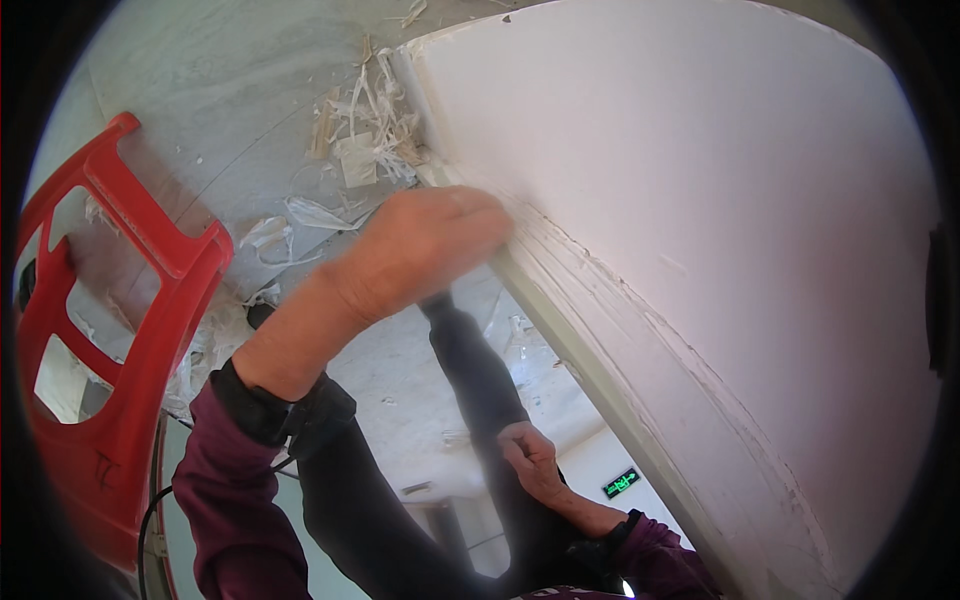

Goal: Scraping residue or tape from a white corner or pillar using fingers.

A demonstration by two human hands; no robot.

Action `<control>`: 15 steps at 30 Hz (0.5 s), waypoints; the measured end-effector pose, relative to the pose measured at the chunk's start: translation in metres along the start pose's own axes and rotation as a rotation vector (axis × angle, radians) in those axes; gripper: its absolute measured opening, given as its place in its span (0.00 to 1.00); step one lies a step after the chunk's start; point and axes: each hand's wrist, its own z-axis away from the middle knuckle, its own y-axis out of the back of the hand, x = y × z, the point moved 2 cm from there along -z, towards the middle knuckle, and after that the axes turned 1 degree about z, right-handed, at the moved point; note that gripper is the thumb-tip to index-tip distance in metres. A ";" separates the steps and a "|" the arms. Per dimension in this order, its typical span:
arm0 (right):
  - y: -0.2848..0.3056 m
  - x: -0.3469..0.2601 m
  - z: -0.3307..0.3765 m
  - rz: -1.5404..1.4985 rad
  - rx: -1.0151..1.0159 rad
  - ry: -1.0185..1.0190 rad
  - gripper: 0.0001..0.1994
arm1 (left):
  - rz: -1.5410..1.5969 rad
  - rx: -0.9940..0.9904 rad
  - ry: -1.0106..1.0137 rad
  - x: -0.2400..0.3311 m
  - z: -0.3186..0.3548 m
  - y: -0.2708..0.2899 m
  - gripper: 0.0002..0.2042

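In the head view, the only one, the white panel (680, 150) filled the upper right, its long edge slanting from the top middle down toward the lower right. Along that edge ran a wrinkled band (625, 325) of pale material, rough on its inner side.

The left hand (425, 245) was at the edge, near the band's upper end — probably placed there to get at the seam. It was blurred, its fingers bent inward; whether they pinched anything could not be told. The right hand (530, 460) lay on a dark trouser leg (480, 370), fingers loosely curled, perhaps propped there for balance. Nothing showed in it, though its palm was hidden.

A red plastic stool (170, 330) was at the far left, well apart from the panel, which seemed to leave the reaching arm room. Pale scraps (365, 140) lay heaped on the grey floor (240, 60) beside the panel's near corner, with more strewn toward the stool.

By count: two hands, two maroon sleeves (235, 490), one panel, one stool and one green lit sign (621, 483) — seen directly or as a reflection, it was unclear. The scraps were too tangled to number.
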 end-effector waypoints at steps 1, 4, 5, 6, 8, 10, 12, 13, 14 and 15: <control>0.000 0.000 0.000 0.006 0.001 0.007 0.04 | 0.009 -0.036 0.036 -0.001 0.001 0.002 0.10; 0.000 -0.001 -0.001 0.030 0.000 0.018 0.04 | 0.013 -0.143 0.052 -0.001 -0.003 0.010 0.11; 0.000 -0.001 -0.001 0.029 -0.004 0.011 0.04 | 0.011 -0.176 0.040 -0.001 -0.005 0.012 0.12; 0.000 -0.002 -0.001 0.029 -0.006 0.007 0.04 | 0.006 -0.197 0.018 -0.001 -0.008 0.013 0.11; 0.001 -0.003 -0.001 0.027 -0.009 -0.002 0.04 | 0.004 -0.236 -0.026 -0.002 -0.014 0.014 0.11; 0.001 -0.004 -0.001 0.027 -0.012 -0.007 0.04 | -0.040 -0.258 -0.046 -0.002 -0.015 0.012 0.10; 0.002 -0.005 -0.001 0.027 -0.014 -0.011 0.04 | -0.046 -0.224 -0.053 -0.003 -0.014 0.010 0.10; 0.002 -0.005 -0.001 0.027 -0.015 -0.013 0.04 | -0.030 -0.179 -0.050 -0.002 -0.012 0.008 0.10; 0.001 -0.005 -0.001 0.028 -0.012 -0.012 0.04 | -0.021 -0.134 -0.051 -0.002 -0.010 0.005 0.10; 0.001 -0.005 -0.001 0.027 -0.008 -0.012 0.04 | 0.006 -0.083 -0.028 -0.002 -0.008 0.002 0.10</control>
